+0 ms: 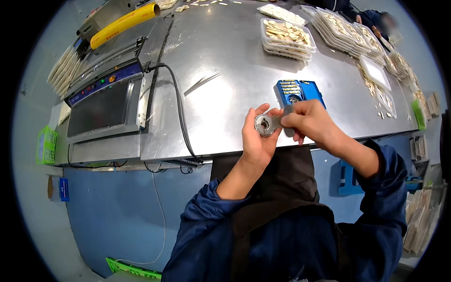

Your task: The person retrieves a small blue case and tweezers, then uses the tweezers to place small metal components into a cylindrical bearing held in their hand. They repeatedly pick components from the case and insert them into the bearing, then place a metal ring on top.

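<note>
My left hand (256,141) is closed around a small round metal part (260,118) with a hollow centre, its ringed face turned up. Close beside it, my right hand (312,121) pinches a dark grey, rounded, elongated piece (288,113) between thumb and fingers. The two hands nearly meet over the table's front edge, and I cannot tell whether the grey piece touches the metal part. Just beyond them lies an opened blue bit case (312,90), with rows of small bits in one half.
A steel table (211,117) spreads ahead. To the left sits a sealing machine (101,105) with a black cable (178,98); a yellow tube (124,26) lies behind. Stacked trays of pale slices (287,40) stand at the back right, near another person (376,21). A thin metal strip (202,83) lies mid-table.
</note>
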Motion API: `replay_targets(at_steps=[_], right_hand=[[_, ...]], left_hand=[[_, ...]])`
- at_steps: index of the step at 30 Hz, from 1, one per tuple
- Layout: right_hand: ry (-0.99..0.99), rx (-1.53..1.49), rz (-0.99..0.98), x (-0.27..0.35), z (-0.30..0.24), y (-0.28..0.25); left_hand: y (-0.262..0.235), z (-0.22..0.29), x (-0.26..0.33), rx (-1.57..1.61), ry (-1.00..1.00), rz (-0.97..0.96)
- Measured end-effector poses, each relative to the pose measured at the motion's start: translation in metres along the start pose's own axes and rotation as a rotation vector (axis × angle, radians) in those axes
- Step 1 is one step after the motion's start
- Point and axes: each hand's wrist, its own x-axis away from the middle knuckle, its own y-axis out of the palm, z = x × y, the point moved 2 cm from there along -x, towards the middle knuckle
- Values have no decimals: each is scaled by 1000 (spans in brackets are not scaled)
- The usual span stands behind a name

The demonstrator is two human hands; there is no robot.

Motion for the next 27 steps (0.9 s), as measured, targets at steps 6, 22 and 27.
replay_targets(at_steps=[6,22,27], right_hand=[[90,-28,-11,-10,15,9],[-1502,1537,-130,3,-4,3],[-910,740,280,9,4,-7]], left_hand=[[1,-5,2,-79,-9,4],[-13,-7,-12,-72,-207,-210],[-3,-8,-5,-1,-120,22]])
